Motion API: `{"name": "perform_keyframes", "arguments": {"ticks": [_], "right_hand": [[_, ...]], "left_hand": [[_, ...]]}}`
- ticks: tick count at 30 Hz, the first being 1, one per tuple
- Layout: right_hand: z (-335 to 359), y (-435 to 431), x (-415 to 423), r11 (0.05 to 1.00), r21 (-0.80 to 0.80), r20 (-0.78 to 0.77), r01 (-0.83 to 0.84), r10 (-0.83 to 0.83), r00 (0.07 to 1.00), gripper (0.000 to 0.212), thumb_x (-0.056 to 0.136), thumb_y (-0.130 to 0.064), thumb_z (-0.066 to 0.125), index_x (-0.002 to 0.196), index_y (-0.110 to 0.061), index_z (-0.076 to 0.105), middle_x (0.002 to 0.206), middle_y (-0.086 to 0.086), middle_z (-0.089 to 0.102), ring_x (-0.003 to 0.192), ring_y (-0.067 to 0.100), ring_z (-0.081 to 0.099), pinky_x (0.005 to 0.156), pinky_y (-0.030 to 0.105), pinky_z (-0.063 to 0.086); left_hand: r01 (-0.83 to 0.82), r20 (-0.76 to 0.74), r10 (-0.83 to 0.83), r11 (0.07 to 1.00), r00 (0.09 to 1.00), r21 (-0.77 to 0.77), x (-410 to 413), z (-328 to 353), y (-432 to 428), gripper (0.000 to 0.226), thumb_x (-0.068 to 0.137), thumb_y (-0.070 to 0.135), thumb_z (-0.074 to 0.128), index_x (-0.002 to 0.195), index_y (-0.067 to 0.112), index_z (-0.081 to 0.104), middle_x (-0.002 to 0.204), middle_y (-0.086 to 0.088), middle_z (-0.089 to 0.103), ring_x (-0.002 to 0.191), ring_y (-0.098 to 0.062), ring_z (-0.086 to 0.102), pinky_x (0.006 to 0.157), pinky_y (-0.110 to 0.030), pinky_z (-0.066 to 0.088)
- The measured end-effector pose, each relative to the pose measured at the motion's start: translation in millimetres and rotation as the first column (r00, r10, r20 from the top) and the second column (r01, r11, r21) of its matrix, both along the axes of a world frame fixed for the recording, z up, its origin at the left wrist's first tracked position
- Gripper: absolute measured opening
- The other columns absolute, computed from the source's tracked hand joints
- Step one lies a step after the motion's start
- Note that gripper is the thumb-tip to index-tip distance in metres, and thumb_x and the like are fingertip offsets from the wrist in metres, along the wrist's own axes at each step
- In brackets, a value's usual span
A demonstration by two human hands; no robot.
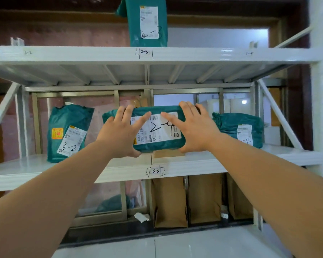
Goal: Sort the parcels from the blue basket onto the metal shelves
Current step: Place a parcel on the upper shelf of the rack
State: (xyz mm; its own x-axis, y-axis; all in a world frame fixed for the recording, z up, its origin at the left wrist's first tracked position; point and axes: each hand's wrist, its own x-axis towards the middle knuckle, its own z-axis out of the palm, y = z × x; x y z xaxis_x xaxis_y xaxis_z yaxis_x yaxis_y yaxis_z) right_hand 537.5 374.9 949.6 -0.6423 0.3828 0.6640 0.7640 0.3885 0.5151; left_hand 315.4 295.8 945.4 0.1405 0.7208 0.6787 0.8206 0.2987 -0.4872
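I hold a green parcel (158, 144) with a white label marked "2-4" between both hands, in front of the middle shelf. My left hand (119, 133) grips its left end, and my right hand (194, 131) grips its right end. The white metal shelves (203, 163) carry handwritten slot marks: "3-3" on the middle shelf's front edge, "2-3" on the upper shelf (101, 54). A green parcel marked "3-2" (67, 133) leans on the middle shelf at left. Another green parcel (241, 127) lies at right. The blue basket is out of view.
A green parcel marked "2-3" (147, 21) stands on the upper shelf. A brown cardboard piece (168, 153) lies on the middle shelf behind the held parcel. Brown paper bags (170, 202) stand behind the lower level. Diagonal braces (280, 116) cross both shelf ends.
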Motion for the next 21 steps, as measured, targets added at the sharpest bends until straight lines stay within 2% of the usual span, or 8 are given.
{"name": "perform_keyframes", "arguments": {"ticks": [4, 8, 14, 17, 21], "right_hand": [[13, 3, 14, 0.997, 0.068, -0.064, 0.04, -0.036, 0.997, 0.107, 0.071, -0.079, 0.051, 0.146, -0.041, -0.016, 0.154, 0.02, 0.003, 0.144, 0.035, 0.001, 0.115, 0.053, 0.002], [10, 12, 27, 0.99, 0.129, -0.147, 0.05, -0.031, 0.989, 0.106, 0.07, -0.074, 0.057, 0.144, -0.04, -0.01, 0.15, 0.021, 0.011, 0.143, 0.036, 0.006, 0.114, 0.055, 0.004], [11, 33, 48, 0.98, 0.135, -0.174, 0.147, -0.122, 0.977, 0.111, 0.073, -0.067, 0.061, 0.141, -0.041, -0.023, 0.149, 0.02, -0.008, 0.143, 0.037, -0.009, 0.114, 0.058, 0.0], [22, 49, 58, 0.973, 0.175, -0.208, 0.148, -0.111, 0.972, 0.113, 0.073, -0.062, 0.064, 0.141, -0.041, -0.023, 0.149, 0.02, -0.01, 0.143, 0.037, -0.012, 0.114, 0.059, 0.0], [43, 79, 72, 0.947, 0.268, -0.257, 0.176, -0.106, 0.961, 0.123, 0.072, -0.051, 0.073, 0.142, -0.038, -0.027, 0.149, 0.023, -0.01, 0.142, 0.039, -0.013, 0.113, 0.054, -0.009]], "left_hand": [[0.072, 0.03, -0.073, 0.997, 0.997, 0.02, 15, 18, 6, 0.12, 0.068, 0.07, 0.065, 0.146, 0.035, -0.02, 0.154, -0.017, -0.01, 0.143, -0.038, -0.006, 0.111, -0.049, 0.026], [0.128, -0.046, -0.124, 0.988, 0.991, 0.081, 29, 27, 18, 0.122, 0.067, 0.067, 0.067, 0.145, 0.035, -0.02, 0.154, -0.018, -0.01, 0.143, -0.04, -0.007, 0.11, -0.049, 0.028], [0.183, -0.03, -0.181, 0.979, 0.983, 0.09, 50, 25, 43, 0.117, 0.073, 0.068, 0.062, 0.145, 0.035, -0.024, 0.154, -0.016, -0.015, 0.143, -0.038, -0.012, 0.114, -0.048, 0.022], [0.172, -0.021, -0.171, 0.975, 0.985, 0.138, 63, 30, 57, 0.116, 0.074, 0.067, 0.062, 0.145, 0.033, -0.024, 0.153, -0.017, -0.014, 0.143, -0.039, -0.012, 0.114, -0.049, 0.021], [0.143, -0.016, -0.143, 0.965, 0.99, 0.22, 88, 50, 84, 0.117, 0.075, 0.059, 0.067, 0.144, 0.032, -0.024, 0.153, -0.017, -0.014, 0.143, -0.039, -0.011, 0.114, -0.05, 0.02]]}}
